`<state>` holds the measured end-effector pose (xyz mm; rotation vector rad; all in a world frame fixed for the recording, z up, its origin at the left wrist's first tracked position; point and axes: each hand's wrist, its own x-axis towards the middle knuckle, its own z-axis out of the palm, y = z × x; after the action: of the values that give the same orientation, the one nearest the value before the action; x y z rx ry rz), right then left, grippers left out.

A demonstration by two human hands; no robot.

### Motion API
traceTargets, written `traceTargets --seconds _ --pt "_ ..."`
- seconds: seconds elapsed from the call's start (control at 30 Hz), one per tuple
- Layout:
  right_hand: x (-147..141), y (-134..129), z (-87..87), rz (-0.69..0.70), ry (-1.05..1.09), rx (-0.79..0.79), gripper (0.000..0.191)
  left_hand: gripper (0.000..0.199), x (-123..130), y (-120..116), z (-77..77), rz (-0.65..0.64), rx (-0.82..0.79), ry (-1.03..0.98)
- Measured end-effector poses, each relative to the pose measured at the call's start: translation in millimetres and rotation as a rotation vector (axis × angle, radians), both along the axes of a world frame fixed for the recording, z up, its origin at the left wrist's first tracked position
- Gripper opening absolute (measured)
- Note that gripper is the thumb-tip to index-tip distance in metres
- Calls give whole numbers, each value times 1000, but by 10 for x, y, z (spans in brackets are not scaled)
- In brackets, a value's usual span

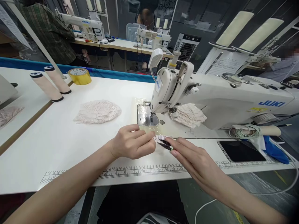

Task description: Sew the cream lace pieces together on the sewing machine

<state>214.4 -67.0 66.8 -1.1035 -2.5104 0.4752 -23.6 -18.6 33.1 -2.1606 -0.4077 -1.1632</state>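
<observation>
My left hand [134,142] is closed, its fingers pinching one end of a small piece of pale lace [160,137]. My right hand [190,154] grips a pair of black thread snips [165,144], whose blades point left at the lace. Both hands are just in front of the needle plate [145,119] of a white sewing machine [210,90]. One stack of lace pieces [98,112] lies left of the machine head. Another lace stack [190,115] sits under the machine arm.
Two thread cones [48,87] and a yellow tape roll [79,76] stand at the back left. A phone [241,151] lies at the right, near a coil of pale cord [247,132] and blue cloth [275,151]. A printed ruler [142,170] runs along the front edge.
</observation>
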Motion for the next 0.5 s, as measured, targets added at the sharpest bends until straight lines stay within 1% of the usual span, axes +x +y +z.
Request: traceTargets --seconds 0.27,0.5 --pt "-57 4 75 32 -68 98 41 23 -1 2 8 -4 4 -9" --pt "-68 35 63 55 -78 146 40 23 -10 7 -8 3 3 -6"
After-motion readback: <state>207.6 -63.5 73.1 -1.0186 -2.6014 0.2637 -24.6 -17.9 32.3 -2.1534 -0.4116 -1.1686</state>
